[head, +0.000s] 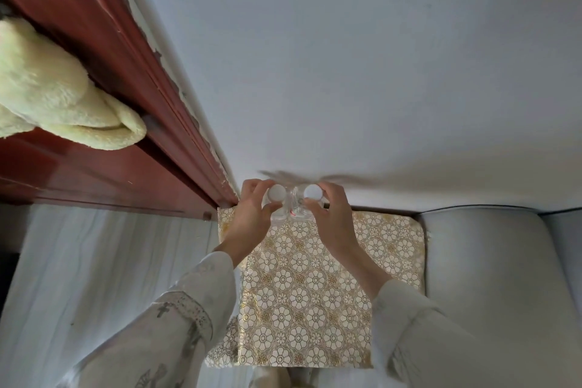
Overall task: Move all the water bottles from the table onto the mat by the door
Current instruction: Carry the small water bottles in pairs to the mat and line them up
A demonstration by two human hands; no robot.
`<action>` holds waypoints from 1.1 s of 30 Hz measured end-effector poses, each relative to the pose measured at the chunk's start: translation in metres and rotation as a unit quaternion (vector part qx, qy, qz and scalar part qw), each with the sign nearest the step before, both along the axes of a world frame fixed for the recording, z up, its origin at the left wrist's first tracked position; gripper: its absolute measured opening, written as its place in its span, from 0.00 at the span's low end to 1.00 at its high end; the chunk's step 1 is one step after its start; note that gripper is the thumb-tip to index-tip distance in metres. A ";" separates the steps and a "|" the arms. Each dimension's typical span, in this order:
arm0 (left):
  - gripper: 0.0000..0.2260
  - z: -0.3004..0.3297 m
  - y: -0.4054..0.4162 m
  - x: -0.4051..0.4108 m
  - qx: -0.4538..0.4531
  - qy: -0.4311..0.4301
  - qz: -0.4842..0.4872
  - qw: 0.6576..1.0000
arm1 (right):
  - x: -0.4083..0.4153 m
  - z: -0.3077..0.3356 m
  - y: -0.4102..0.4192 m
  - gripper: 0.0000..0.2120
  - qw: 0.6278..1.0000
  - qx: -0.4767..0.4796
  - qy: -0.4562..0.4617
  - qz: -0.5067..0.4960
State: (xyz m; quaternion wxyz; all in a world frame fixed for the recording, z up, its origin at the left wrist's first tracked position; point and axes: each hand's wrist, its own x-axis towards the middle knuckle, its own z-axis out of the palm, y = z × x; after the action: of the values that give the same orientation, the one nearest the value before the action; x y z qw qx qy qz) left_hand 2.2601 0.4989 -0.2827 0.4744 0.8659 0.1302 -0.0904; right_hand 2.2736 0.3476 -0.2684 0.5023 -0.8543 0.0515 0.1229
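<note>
Left hand and right hand each pinch one clear bottle's neck, left bottle and right bottle, at the mat's far edge.

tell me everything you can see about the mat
The mat is a flat rectangular sheet with a shiny gold and white flower pattern, plastic-looking. It lies on the pale floor, its far edge at the wall, its far left corner by the red door frame, a grey cushion along its right side. Two clear bottles are held over its far end, one in each hand.

Both hands grip two upright bottles over the mat.
</note>
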 end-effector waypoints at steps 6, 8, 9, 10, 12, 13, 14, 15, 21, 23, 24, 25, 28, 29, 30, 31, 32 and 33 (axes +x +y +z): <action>0.19 0.002 -0.004 -0.006 0.013 0.008 0.010 1.000 | 0.007 -0.001 0.001 0.20 0.999 -0.021 0.038 -0.004; 0.21 0.009 -0.004 -0.009 0.009 0.013 0.011 1.000 | 0.007 0.004 0.000 0.23 0.998 -0.019 0.059 0.010; 0.23 0.012 -0.003 -0.011 0.004 0.023 0.011 1.000 | 0.004 0.009 0.000 0.26 0.997 -0.020 0.067 0.020; 0.25 0.016 -0.002 -0.013 -0.001 0.037 0.009 0.999 | 0.001 0.014 -0.001 0.27 0.997 -0.020 0.071 0.029; 0.28 0.026 0.001 -0.022 -0.005 0.070 0.005 0.998 | -0.011 0.027 -0.004 0.28 0.996 -0.014 0.075 0.037; 0.28 0.031 0.004 -0.028 -0.004 0.084 0.006 0.996 | -0.018 0.032 -0.005 0.27 0.996 -0.014 0.081 0.040; 0.28 0.038 0.006 -0.037 -0.004 0.095 0.010 0.995 | -0.026 0.039 -0.005 0.27 0.995 -0.017 0.089 0.046; 0.27 0.043 0.009 -0.046 -0.006 0.103 0.017 0.994 | -0.033 0.045 -0.005 0.27 0.993 -0.022 0.099 0.055; 0.16 0.092 0.022 -0.134 -0.005 0.114 0.112 0.987 | -0.090 0.095 -0.003 0.22 0.983 -0.016 0.112 0.142; 0.14 0.111 0.022 -0.171 -0.004 0.105 0.149 0.983 | -0.113 0.112 0.000 0.21 0.976 -0.004 0.109 0.186; 0.13 0.121 0.021 -0.190 -0.001 0.101 0.172 0.980 | -0.125 0.121 0.003 0.20 0.972 -0.002 0.106 0.210; 0.13 0.129 0.020 -0.207 0.001 0.093 0.197 0.976 | -0.134 0.128 0.006 0.19 0.967 0.003 0.103 0.231; 0.13 0.156 0.013 -0.274 -0.027 0.071 0.292 0.953 | -0.173 0.156 0.017 0.19 0.946 0.016 0.090 0.311; 0.13 0.165 0.011 -0.296 -0.063 0.065 0.321 0.943 | -0.186 0.165 0.022 0.18 0.938 0.019 0.086 0.336; 0.13 0.173 0.009 -0.316 -0.115 0.060 0.351 0.927 | -0.198 0.172 0.026 0.18 0.931 0.023 0.086 0.354; 0.13 0.183 0.007 -0.340 -0.173 0.051 0.393 0.902 | -0.214 0.179 0.032 0.18 0.923 0.025 0.087 0.375; 0.12 0.193 0.004 -0.364 -0.226 0.036 0.438 0.869 | -0.231 0.184 0.038 0.18 0.912 0.027 0.089 0.398; 0.12 0.202 0.002 -0.388 -0.262 0.012 0.483 0.835 | -0.249 0.188 0.045 0.18 0.900 0.027 0.093 0.425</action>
State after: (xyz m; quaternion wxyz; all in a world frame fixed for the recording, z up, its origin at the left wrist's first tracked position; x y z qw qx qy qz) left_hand 1.8722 0.5010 -0.0809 0.6656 0.5348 0.5091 0.1090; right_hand 2.0245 0.3921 -0.0801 0.4184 -0.7656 -0.2736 0.4049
